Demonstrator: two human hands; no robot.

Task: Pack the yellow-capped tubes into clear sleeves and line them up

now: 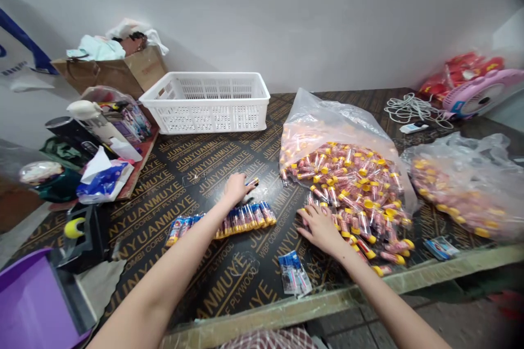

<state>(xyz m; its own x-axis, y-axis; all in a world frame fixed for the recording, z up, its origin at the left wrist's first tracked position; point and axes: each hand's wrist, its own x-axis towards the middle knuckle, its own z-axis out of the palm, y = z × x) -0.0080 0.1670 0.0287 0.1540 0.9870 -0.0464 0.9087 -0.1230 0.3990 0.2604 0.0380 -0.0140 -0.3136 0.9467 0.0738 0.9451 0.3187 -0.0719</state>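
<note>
My left hand (235,189) is closed with its fingertips on a small dark, yellow-ended tube (252,181), just above the plywood table. Beneath that forearm lies a row of small tubes (248,217) with blue and yellow wrapping, set side by side; the arm hides part of it. My right hand (321,227) rests with fingers spread at the left edge of a heap of small yellow-capped tubes (360,174) with pinkish bodies. The heap spills from the mouth of a clear plastic bag (327,109). Nearer the front edge lies a flat blue-and-clear packet (295,274).
A white plastic basket (213,114) stands against the wall. To the right are a second bag of tubes (462,185), another blue packet (441,248), a white cable (413,109) and a pink fan (483,95). Bottles (77,136), tissues (104,177) and a purple dustpan (36,300) are left.
</note>
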